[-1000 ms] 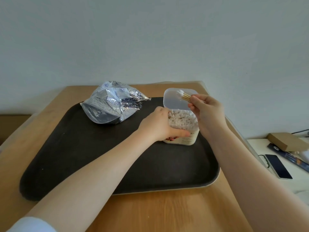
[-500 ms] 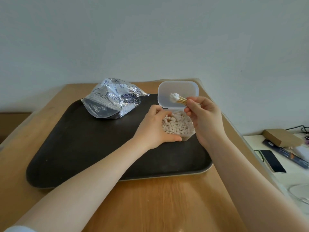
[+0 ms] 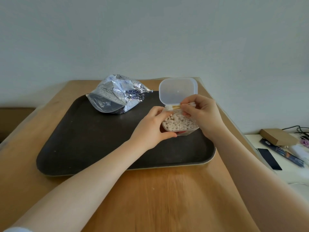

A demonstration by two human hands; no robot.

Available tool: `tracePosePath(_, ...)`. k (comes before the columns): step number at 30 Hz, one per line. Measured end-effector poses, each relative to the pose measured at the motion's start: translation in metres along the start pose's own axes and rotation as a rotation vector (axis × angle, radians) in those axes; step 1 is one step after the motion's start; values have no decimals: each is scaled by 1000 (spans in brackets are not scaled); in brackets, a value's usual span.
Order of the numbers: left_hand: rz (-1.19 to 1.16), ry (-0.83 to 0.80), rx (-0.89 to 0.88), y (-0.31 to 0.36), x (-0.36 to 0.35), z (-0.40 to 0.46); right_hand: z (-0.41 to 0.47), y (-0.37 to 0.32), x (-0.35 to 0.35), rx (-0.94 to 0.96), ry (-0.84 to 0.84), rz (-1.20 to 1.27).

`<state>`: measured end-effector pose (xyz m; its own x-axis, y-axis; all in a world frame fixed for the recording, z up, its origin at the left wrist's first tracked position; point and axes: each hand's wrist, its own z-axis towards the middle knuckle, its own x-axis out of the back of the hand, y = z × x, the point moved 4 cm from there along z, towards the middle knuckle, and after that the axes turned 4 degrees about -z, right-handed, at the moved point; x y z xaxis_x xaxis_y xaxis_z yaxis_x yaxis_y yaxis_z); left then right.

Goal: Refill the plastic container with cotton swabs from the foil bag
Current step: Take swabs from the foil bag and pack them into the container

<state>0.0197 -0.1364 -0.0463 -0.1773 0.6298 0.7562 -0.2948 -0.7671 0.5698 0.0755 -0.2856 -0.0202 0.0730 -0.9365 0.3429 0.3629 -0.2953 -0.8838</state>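
Few swabs (image 3: 173,107) pinched in my R hand (image 3: 201,114), count unclear; L hand (image 3: 151,129) grips container (image 3: 181,125) on tray's (image 3: 83,139) far right, hiding its near-left wall. Swabs now lower, over the opening; foil bag (image 3: 117,94) unmoved.

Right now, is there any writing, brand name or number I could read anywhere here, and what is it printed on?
"content": printed sideways on the crumpled foil bag, beside round blue logos too small to read.
Plastic container: a red label patch shows low on its side, hidden mostly by the left hand; unreadable.
Flat dark packet on the side table: its print is blurred.
Nothing else bears text.
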Motion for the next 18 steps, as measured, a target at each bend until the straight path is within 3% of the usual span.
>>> tracePosePath(8,-31,115,51,1,1,-2,6,0,0,104,28,-254)
tracePosePath(13,-62,94,173,-4,1,3,6,-25,-11,574,-11,-615)
tracePosePath(18,-106,102,225,-8,0,5,6,-27,-23,711,-127,-745)
